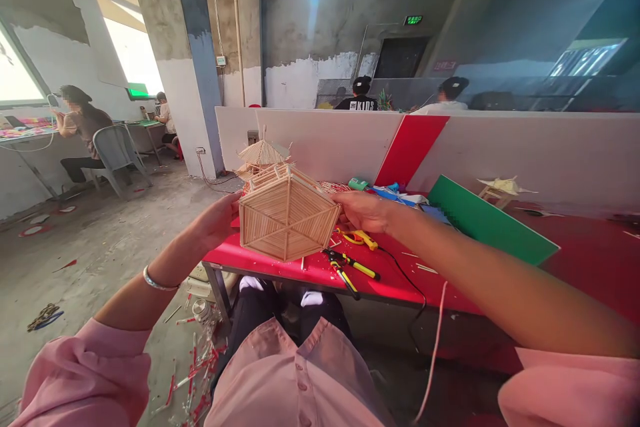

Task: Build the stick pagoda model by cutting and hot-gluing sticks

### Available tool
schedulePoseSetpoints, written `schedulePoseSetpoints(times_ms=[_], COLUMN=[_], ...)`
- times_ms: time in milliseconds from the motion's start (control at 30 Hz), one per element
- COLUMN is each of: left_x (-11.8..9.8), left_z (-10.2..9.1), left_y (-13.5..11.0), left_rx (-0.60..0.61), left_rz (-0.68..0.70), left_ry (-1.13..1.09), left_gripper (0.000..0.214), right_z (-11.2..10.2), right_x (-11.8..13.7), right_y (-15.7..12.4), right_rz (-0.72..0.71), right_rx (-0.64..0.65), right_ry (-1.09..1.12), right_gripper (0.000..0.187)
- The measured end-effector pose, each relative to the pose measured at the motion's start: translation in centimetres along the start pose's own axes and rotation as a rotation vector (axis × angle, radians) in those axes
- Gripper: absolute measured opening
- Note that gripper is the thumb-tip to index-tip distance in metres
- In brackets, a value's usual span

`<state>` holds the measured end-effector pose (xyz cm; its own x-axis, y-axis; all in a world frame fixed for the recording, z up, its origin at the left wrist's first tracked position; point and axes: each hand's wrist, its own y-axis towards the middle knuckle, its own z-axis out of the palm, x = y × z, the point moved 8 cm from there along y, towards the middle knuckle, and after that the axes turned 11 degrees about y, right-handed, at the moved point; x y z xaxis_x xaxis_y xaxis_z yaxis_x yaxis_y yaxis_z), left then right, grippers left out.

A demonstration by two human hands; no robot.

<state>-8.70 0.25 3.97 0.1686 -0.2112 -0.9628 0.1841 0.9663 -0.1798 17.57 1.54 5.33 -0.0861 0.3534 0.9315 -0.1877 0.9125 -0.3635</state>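
Observation:
Both my hands hold up a small pagoda model (pixel 287 212) built of thin wooden sticks, tipped so that its hexagonal base faces me and its tiered roof points away. My left hand (pixel 220 217) grips the left edge of the base, most of its fingers hidden behind the model. My right hand (pixel 364 210) clasps the right edge, fingers curled around it. The model hangs just above the near left corner of the red table (pixel 400 280).
Yellow-handled pliers (pixel 350 267) and cutters (pixel 357 237) lie on the table under my right hand. A green board (pixel 490 220) leans to the right, with another stick model (pixel 500 188) behind it. A white and red partition (pixel 450 147) backs the table. People sit at other desks.

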Motion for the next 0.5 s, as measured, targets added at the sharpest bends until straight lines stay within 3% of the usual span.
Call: schedulePoseSetpoints(times_ms=[200,500], left_x=[-0.05,0.08], left_z=[0.05,-0.2], left_y=[-0.04,-0.06], left_rx=[0.018,-0.017], left_rz=[0.008,0.009], left_ry=[0.001,0.013], left_gripper=[0.014,0.012], right_z=[0.47,0.38], right_x=[-0.22,-0.4], right_y=[-0.64,-0.43], right_rz=[0.058,0.031], right_rx=[-0.014,0.002], right_ry=[0.088,0.027], right_gripper=[0.02,0.018])
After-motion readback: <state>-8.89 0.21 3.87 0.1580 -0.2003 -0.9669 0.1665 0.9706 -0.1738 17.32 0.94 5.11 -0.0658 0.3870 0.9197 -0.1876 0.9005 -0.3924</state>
